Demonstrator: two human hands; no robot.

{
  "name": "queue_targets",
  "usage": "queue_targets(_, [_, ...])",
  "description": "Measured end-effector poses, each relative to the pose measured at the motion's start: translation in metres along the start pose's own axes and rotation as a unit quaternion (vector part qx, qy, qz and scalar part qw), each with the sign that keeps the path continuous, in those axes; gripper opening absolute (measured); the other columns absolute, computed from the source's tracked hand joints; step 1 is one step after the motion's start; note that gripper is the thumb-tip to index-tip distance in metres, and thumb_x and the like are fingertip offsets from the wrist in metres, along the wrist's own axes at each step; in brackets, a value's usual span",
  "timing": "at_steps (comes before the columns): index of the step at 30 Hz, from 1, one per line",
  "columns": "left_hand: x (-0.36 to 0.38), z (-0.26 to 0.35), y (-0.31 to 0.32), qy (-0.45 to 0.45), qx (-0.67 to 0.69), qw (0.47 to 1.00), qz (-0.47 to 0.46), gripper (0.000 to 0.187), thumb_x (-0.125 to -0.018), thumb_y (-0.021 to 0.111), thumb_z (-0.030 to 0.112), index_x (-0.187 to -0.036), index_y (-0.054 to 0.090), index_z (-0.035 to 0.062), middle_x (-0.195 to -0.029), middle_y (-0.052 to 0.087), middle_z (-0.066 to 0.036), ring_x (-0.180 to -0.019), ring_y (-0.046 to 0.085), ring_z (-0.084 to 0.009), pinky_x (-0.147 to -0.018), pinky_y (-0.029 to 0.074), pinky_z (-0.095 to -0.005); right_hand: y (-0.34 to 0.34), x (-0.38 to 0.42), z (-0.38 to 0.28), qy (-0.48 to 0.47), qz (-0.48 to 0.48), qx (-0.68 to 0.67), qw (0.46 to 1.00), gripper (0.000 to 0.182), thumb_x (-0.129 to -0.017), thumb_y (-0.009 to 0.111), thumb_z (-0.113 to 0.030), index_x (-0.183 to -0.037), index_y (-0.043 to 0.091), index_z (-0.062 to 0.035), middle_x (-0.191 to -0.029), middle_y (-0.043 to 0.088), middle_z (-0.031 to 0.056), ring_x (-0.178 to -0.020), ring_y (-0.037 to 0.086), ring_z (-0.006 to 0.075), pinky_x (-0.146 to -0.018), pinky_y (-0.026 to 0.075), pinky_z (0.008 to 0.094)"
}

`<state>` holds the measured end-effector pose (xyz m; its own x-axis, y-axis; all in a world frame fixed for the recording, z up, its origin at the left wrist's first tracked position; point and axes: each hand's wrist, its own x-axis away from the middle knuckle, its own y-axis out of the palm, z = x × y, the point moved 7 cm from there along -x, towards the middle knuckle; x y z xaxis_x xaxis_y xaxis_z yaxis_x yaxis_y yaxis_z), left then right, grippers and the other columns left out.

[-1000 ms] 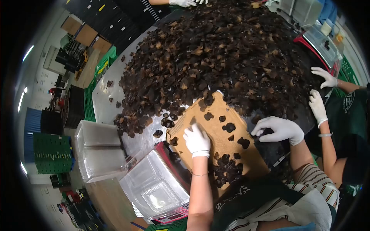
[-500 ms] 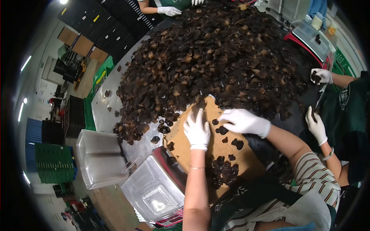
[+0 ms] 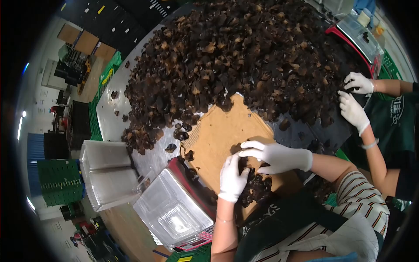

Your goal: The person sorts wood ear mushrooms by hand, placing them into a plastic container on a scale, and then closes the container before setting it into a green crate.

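Both my hands, in white gloves, meet over the near part of a brown cardboard sheet [image 3: 218,126]. My left hand [image 3: 233,179] is curled, with a dark wood ear mushroom [image 3: 243,163] between its fingers and thumb. From the right, my right hand [image 3: 279,157] reaches across, its fingertips closed at the same pieces beside the left fingertips. Just below the hands, a small heap of wood ear mushrooms [image 3: 256,190] lies on the cardboard. Beyond the sheet rises a large pile of wood ear mushrooms [image 3: 235,56]. The glove fingers partly hide what they grip.
A scale with a clear plastic cover [image 3: 174,214] stands at near left, beside stacked clear plastic containers [image 3: 107,174]. Loose pieces lie on the metal table [image 3: 111,111]. On the right, a co-worker's gloved hands [image 3: 354,109] work at the pile's edge. Another scale [image 3: 360,39] stands at far right.
Both my hands have moved back toward me and come together above the small heap. The loose pieces on the cardboard's middle are now gathered near the hands. The co-worker's hands have come together.
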<state>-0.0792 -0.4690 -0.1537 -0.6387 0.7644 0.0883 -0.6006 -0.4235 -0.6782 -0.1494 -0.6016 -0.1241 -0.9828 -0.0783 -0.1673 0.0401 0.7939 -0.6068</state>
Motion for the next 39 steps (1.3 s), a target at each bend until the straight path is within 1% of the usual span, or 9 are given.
queue_targets(4, [0.042, 0.004, -0.039, -0.004, -0.009, 0.989, 0.145, 0.041, -0.069, 0.054, -0.012, -0.108, 0.055, 0.0018, -0.105, 0.059, -0.014, -0.106, 0.053, -0.0355, -0.098, 0.04, -0.0441, -0.015, 0.032, 0.008, 0.059, 0.027, 0.058, 0.996, 0.066, -0.073, 0.073, -0.015, -0.133, 0.048, -0.0116, -0.13, 0.05, 0.0132, -0.105, 0.06, 0.0324, -0.083, 0.052, 0.0386])
queue_targets(8, [0.086, -0.016, -0.016, -0.108, -0.079, 0.991, -0.001, 0.086, -0.075, 0.074, 0.012, -0.147, 0.03, 0.0007, -0.127, 0.042, -0.028, -0.116, 0.043, -0.0429, -0.101, 0.038, -0.0469, 0.004, 0.058, 0.005, 0.141, -0.072, 0.142, 0.977, 0.069, -0.072, 0.074, -0.016, -0.134, 0.044, -0.0072, -0.126, 0.048, 0.0146, -0.1, 0.061, 0.0319, -0.08, 0.053, 0.0403])
queue_targets(11, [0.106, -0.009, 0.004, -0.111, -0.093, 0.988, -0.054, 0.096, -0.07, 0.082, 0.019, -0.148, 0.028, 0.0009, -0.127, 0.041, -0.027, -0.117, 0.042, -0.0442, -0.104, 0.037, -0.0463, 0.041, 0.063, -0.012, 0.098, -0.121, 0.106, 0.982, 0.071, -0.071, 0.074, -0.018, -0.134, 0.044, -0.0068, -0.127, 0.047, 0.0169, -0.099, 0.061, 0.0326, -0.078, 0.054, 0.0405])
queue_targets(15, [0.115, -0.013, 0.005, -0.121, 0.057, 0.99, -0.043, 0.077, -0.073, 0.073, 0.006, -0.142, 0.038, 0.0014, -0.126, 0.042, -0.025, -0.118, 0.045, -0.0404, -0.106, 0.037, -0.0449, 0.053, 0.053, -0.041, 0.026, -0.137, -0.049, 0.989, 0.055, -0.084, 0.064, -0.023, -0.134, 0.045, -0.0092, -0.124, 0.051, 0.0142, -0.094, 0.064, 0.0323, -0.074, 0.055, 0.0392])
queue_targets(19, [0.118, -0.026, -0.004, -0.119, 0.022, 0.993, 0.011, 0.064, -0.074, 0.058, -0.005, -0.136, 0.043, 0.0, -0.123, 0.045, -0.024, -0.117, 0.046, -0.0395, -0.105, 0.037, -0.0418, 0.023, 0.003, -0.011, 0.058, 0.035, 0.037, 0.997, 0.033, -0.088, 0.057, -0.02, -0.118, 0.058, -0.0058, -0.106, 0.061, 0.0104, -0.088, 0.064, 0.0284, -0.075, 0.053, 0.0379])
queue_targets(23, [0.114, -0.034, -0.007, -0.119, 0.001, 0.992, 0.048, 0.068, -0.074, 0.051, -0.009, -0.141, 0.038, -0.0033, -0.118, 0.045, -0.024, -0.11, 0.048, -0.0387, -0.101, 0.039, -0.0406, 0.019, -0.028, 0.005, -0.033, 0.19, 0.188, 0.963, 0.029, -0.084, 0.06, -0.018, -0.108, 0.063, -0.0004, -0.1, 0.061, 0.0078, -0.084, 0.06, 0.0251, -0.073, 0.049, 0.035])
queue_targets(28, [0.112, -0.036, -0.006, -0.109, -0.01, 0.992, 0.066, 0.073, -0.075, 0.05, -0.012, -0.145, 0.034, -0.001, -0.116, 0.044, -0.02, -0.107, 0.048, -0.0337, -0.099, 0.039, -0.0365, 0.069, -0.008, -0.012, -0.093, 0.019, 0.111, 0.989, 0.012, -0.078, 0.062, -0.009, -0.089, 0.065, -0.0118, -0.092, 0.061, 0.0032, -0.083, 0.058, 0.022, -0.074, 0.045, 0.0365])
queue_targets(32, [0.107, -0.035, -0.007, -0.112, -0.023, 0.991, 0.065, 0.073, -0.075, 0.049, -0.011, -0.145, 0.035, -0.0009, -0.119, 0.045, -0.021, -0.109, 0.048, -0.0365, -0.101, 0.039, -0.0382, 0.055, -0.007, -0.002, -0.021, -0.069, -0.099, 0.992, 0.021, -0.077, 0.058, -0.004, -0.096, 0.066, -0.0095, -0.102, 0.065, 0.0067, -0.095, 0.06, 0.0272, -0.084, 0.046, 0.0378])
queue_targets(39, [0.058, -0.018, -0.015, -0.024, -0.143, 0.98, 0.132, 0.056, -0.085, 0.06, 0.015, -0.138, 0.046, 0.0005, -0.132, 0.048, -0.028, -0.113, 0.047, -0.0428, -0.1, 0.038, -0.0495, 0.047, 0.002, -0.002, -0.021, 0.016, 0.11, 0.994, 0.042, -0.082, 0.067, -0.03, -0.115, 0.063, -0.0046, -0.114, 0.063, 0.0108, -0.104, 0.057, 0.0293, -0.09, 0.043, 0.0397])
